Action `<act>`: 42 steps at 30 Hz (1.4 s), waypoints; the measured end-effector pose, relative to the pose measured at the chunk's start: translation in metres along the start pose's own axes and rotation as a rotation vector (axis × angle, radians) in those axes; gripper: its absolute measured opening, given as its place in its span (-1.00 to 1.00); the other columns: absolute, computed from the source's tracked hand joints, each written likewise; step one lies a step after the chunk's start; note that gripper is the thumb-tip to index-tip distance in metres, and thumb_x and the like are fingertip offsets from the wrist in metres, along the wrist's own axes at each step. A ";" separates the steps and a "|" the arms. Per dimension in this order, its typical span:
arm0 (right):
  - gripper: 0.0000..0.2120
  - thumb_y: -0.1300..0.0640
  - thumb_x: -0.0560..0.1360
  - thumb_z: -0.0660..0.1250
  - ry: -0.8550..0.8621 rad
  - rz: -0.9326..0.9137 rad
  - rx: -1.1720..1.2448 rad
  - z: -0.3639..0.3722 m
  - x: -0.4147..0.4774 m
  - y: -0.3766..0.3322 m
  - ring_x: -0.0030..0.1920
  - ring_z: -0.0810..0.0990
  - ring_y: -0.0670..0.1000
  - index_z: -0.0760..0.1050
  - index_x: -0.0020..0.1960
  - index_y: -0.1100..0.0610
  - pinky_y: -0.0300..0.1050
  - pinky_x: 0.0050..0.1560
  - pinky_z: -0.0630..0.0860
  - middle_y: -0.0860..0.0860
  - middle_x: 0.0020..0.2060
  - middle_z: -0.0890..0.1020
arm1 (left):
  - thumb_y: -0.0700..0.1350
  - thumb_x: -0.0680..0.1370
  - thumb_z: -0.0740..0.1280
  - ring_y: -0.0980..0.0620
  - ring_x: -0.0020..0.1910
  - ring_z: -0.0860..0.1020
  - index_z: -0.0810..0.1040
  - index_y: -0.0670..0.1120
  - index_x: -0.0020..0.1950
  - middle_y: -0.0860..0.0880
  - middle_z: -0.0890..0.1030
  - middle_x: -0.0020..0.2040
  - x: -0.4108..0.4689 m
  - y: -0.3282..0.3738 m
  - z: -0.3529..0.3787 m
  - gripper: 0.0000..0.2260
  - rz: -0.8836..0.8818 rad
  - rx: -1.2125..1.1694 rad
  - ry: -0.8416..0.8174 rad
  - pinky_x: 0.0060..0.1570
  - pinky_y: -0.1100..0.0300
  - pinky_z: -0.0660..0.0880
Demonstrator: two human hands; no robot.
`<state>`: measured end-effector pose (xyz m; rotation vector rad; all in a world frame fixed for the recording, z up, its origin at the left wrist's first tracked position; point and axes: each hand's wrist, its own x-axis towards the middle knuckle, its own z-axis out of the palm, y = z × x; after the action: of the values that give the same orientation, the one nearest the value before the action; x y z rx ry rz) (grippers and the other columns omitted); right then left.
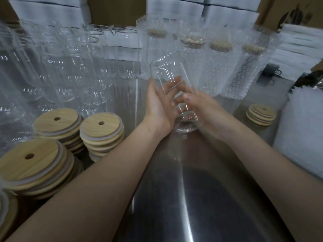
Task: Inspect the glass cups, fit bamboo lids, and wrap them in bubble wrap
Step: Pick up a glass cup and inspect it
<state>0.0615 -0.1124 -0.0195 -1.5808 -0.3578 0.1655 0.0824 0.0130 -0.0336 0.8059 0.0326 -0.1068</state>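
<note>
A clear glass cup [166, 70] is held tilted above the steel table, its mouth pointing away and its base [186, 125] toward me. My left hand [161, 103] cups its left side with the fingers spread along the glass. My right hand [201, 103] grips the lower right side, the thumb across the glass. Stacks of bamboo lids [101, 127] with straw holes lie at the left. Wrapped cups with lids [221, 70] stand in bubble wrap behind my hands.
Rows of bare glass cups [73, 67] fill the back left. A small lid stack [261, 115] lies at the right beside a pile of white bubble-wrap sheets [304, 130]. White cartons [174, 4] and cardboard boxes line the back. The steel table [201, 198] reflects light.
</note>
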 end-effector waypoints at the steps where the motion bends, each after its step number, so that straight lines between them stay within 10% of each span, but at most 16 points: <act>1: -0.63 0.02 0.41 0.34 -0.019 0.008 -0.004 0.002 -0.001 -0.001 -0.05 0.61 0.05 0.50 0.19 0.10 -0.08 -0.01 0.52 0.03 -0.06 0.64 | 0.28 0.64 -0.11 -0.10 0.00 0.58 0.59 -0.10 0.06 -0.08 0.65 0.06 0.000 0.000 0.000 -0.38 0.002 -0.002 -0.002 0.04 -0.01 0.53; 5: -0.63 0.07 0.37 0.37 0.091 -0.052 0.001 0.010 -0.003 -0.007 -0.25 0.62 -0.02 0.52 0.10 0.23 -0.20 -0.24 0.58 0.06 -0.18 0.65 | 0.28 0.63 -0.11 -0.15 0.04 0.56 0.58 -0.13 0.04 -0.13 0.62 0.07 0.002 0.001 0.003 -0.37 -0.006 -0.051 -0.016 0.07 -0.01 0.48; 10: -0.42 0.07 0.34 0.50 0.292 -0.159 -0.276 0.019 -0.001 -0.001 -0.03 0.62 0.29 0.43 0.30 0.19 0.19 0.10 0.59 0.22 0.02 0.63 | 0.26 0.64 -0.11 -0.22 0.05 0.57 0.53 -0.19 0.07 -0.20 0.57 0.14 0.003 -0.004 0.006 -0.38 -0.010 -0.114 -0.043 0.30 -0.20 0.44; 17: -0.17 -0.17 0.29 0.54 0.505 -0.265 -0.761 0.019 0.002 0.009 0.05 0.46 -0.07 0.31 0.43 0.12 -0.29 0.04 0.37 0.03 0.17 0.46 | 0.23 0.66 -0.06 -0.13 0.00 0.58 0.49 -0.14 0.07 -0.13 0.58 0.05 -0.003 -0.004 0.011 -0.49 -0.025 -0.093 0.010 0.13 -0.06 0.49; 26: -0.12 -0.20 0.39 0.47 0.621 -0.307 -1.009 0.022 0.000 0.008 0.25 0.45 0.17 0.21 0.49 0.24 0.13 0.24 0.43 0.19 0.26 0.41 | 0.30 0.62 0.02 -0.13 0.33 0.49 0.36 -0.09 0.43 -0.13 0.51 0.34 -0.010 -0.008 0.019 -0.42 0.029 0.017 0.002 0.32 -0.11 0.43; 33: -0.22 -0.05 0.42 0.47 0.509 -0.289 -0.943 0.015 -0.001 0.007 0.30 0.41 0.06 0.20 0.50 0.16 0.10 0.36 0.31 0.09 0.29 0.38 | -0.04 0.50 0.46 0.10 0.14 0.59 0.27 -0.03 0.45 -0.01 0.51 0.27 -0.015 -0.012 0.018 -0.41 0.173 0.234 -0.011 0.07 0.12 0.57; 38: -0.42 0.11 0.38 0.14 0.339 -0.278 -0.302 0.004 -0.003 -0.005 0.36 0.37 -0.14 0.33 0.42 -0.03 -0.35 0.33 0.31 -0.06 0.31 0.38 | -0.06 0.43 0.53 -0.04 0.35 0.45 0.22 0.00 0.46 -0.10 0.42 0.36 -0.017 -0.011 0.018 -0.29 0.352 0.366 0.066 0.36 -0.07 0.42; 42: -0.55 -0.08 0.48 0.11 0.327 -0.294 -0.095 0.002 -0.003 -0.015 0.34 0.46 -0.15 0.34 0.37 -0.16 -0.13 0.35 0.38 -0.15 0.27 0.52 | -0.06 0.47 0.50 0.06 0.38 0.36 0.15 0.01 0.53 -0.02 0.36 0.38 -0.020 -0.016 0.014 -0.25 0.500 0.591 0.083 0.39 0.05 0.36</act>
<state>0.0566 -0.1112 -0.0054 -1.5966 -0.3397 -0.3380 0.0609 -0.0065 -0.0337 1.3844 -0.1282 0.4094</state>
